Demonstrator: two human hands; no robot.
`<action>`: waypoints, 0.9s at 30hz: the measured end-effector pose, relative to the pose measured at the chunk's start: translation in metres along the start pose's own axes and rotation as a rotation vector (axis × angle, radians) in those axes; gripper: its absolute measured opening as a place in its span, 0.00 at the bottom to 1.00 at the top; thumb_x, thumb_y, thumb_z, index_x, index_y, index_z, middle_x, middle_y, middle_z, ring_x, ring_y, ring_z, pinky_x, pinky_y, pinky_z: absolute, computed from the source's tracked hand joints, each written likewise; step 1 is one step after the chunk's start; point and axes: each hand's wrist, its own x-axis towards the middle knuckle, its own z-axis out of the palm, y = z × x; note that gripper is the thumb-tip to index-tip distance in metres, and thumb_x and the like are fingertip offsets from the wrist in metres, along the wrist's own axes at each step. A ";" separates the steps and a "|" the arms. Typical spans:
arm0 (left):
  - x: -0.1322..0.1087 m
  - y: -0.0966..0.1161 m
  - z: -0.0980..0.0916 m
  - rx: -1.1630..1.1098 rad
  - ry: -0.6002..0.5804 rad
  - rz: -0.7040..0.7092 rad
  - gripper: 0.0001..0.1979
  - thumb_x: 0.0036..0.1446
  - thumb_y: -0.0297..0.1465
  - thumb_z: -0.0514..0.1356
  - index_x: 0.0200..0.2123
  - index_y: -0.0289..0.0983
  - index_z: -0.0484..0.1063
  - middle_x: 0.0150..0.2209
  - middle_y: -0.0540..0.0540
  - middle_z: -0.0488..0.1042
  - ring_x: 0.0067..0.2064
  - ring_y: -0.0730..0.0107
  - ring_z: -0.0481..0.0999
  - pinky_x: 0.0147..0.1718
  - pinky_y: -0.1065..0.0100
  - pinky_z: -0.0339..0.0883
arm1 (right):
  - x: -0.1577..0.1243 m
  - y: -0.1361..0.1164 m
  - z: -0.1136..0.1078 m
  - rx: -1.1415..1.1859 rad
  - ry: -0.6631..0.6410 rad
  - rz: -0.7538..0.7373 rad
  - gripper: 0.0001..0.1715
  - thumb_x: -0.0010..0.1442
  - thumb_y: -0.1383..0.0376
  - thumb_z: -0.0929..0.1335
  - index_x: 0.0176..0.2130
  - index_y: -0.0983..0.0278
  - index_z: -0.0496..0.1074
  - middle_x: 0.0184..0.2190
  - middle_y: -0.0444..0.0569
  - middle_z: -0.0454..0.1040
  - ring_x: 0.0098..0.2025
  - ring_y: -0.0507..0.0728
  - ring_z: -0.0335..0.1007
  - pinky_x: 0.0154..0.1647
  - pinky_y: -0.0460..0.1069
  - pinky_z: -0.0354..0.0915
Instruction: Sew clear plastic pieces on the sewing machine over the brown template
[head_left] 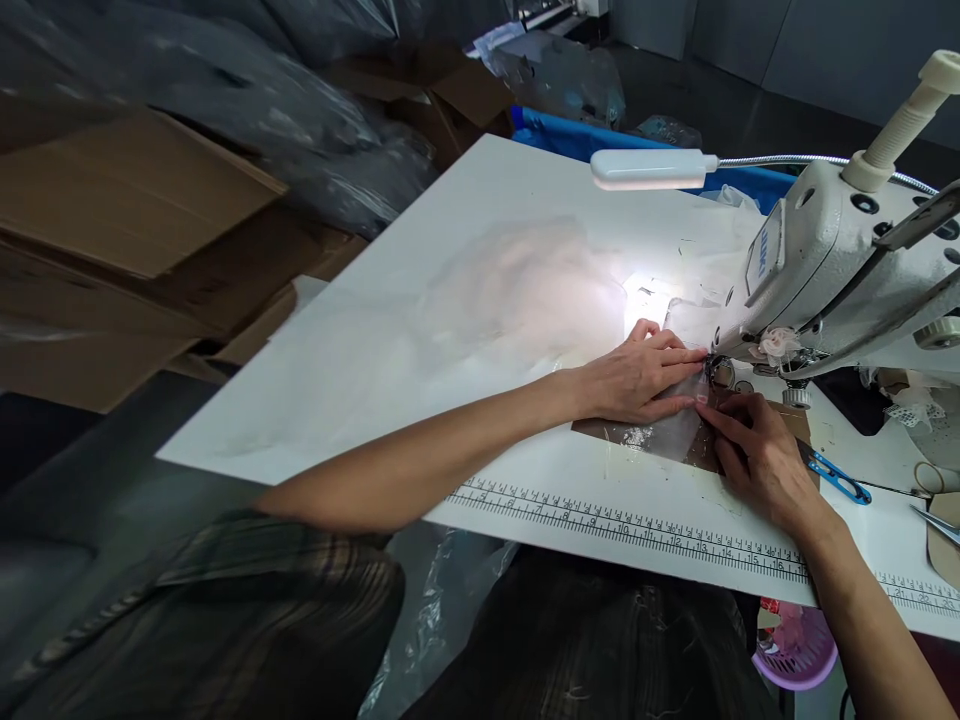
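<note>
A piece of sheer white fabric (673,436) lies under the needle area of a white sewing machine (814,235). My left hand (637,375) rests on it with fingers stretched out flat, the tips close to the presser foot. From the right, my right hand (761,455) has its thumb and index finger together at the fabric's near edge, just in front of the foot. A brown plate (701,450) shows beneath the fabric. Blue-handled thread snips (836,474) lie beside my right hand. The needle itself is too small to make out.
A white lamp (652,169) on a flexible arm lights the white table (360,370). A ruler strip (622,522) runs along its front edge. Scissors (937,523) lie far right. Cardboard boxes (127,190) stand at left, and a pink basket (799,650) sits below the table.
</note>
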 end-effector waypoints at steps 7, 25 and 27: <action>0.002 -0.001 -0.002 0.077 0.008 0.037 0.21 0.69 0.39 0.48 0.55 0.34 0.70 0.55 0.35 0.72 0.49 0.55 0.70 0.50 0.53 0.54 | 0.000 0.000 0.003 -0.020 0.015 0.010 0.23 0.65 0.67 0.61 0.57 0.59 0.73 0.43 0.56 0.69 0.39 0.59 0.67 0.39 0.57 0.71; 0.006 -0.002 -0.004 0.239 -0.006 0.105 0.23 0.70 0.39 0.46 0.51 0.30 0.73 0.50 0.36 0.75 0.44 0.55 0.70 0.46 0.54 0.53 | 0.004 -0.002 0.004 -0.090 0.042 -0.009 0.23 0.65 0.68 0.61 0.55 0.61 0.74 0.41 0.57 0.71 0.37 0.58 0.68 0.37 0.54 0.69; 0.007 -0.002 -0.005 0.254 -0.014 0.121 0.23 0.70 0.39 0.46 0.50 0.30 0.73 0.51 0.36 0.75 0.43 0.55 0.71 0.46 0.54 0.53 | 0.004 -0.002 0.004 -0.101 0.047 -0.015 0.22 0.65 0.68 0.60 0.54 0.63 0.75 0.41 0.57 0.71 0.37 0.58 0.67 0.36 0.54 0.69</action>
